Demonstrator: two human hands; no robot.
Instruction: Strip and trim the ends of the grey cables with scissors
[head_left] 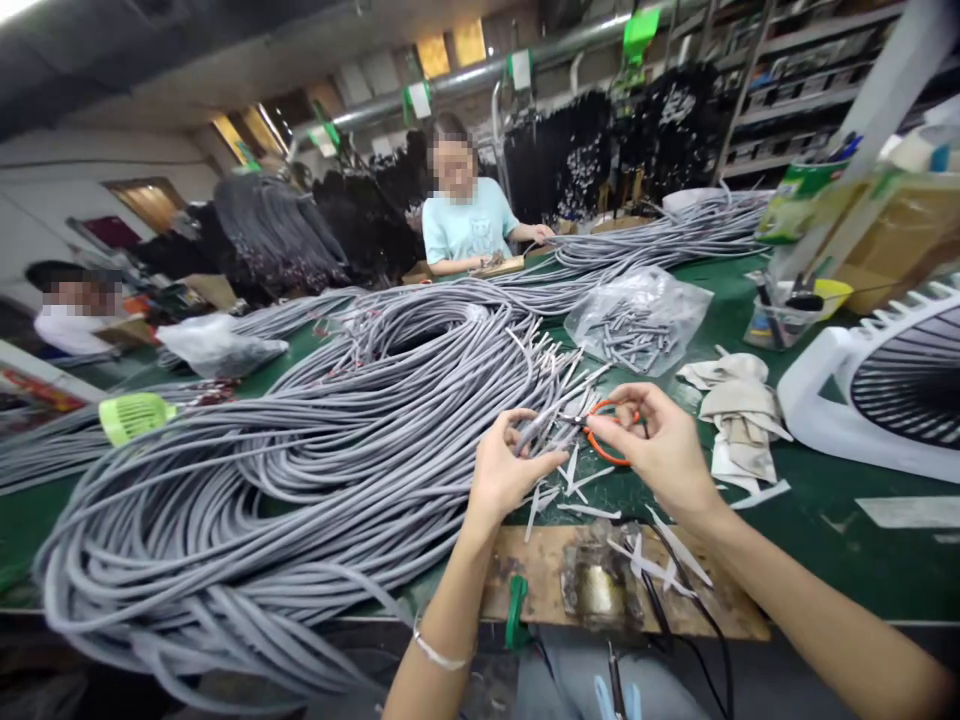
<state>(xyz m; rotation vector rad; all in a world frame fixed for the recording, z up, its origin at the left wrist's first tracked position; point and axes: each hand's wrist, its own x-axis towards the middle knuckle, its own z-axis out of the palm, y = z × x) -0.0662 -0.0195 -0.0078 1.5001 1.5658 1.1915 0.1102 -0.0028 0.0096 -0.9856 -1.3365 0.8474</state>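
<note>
My left hand is closed on a grey cable close to its end, beside the large coiled bundle of grey cables. Orange-handled scissors are in my right hand, its thumb and fingers around the loops. Their small blades reach left to the cable end; whether they touch it I cannot tell. White-tipped cable ends fan out just behind my hands. Loose white strips lie scattered on the green table underneath.
A wooden board with a metal block and dark wires sits at the front edge. Right of my hands are crumpled off-white scraps and a white fan. Behind is a clear bag of grey pieces. A person sits opposite.
</note>
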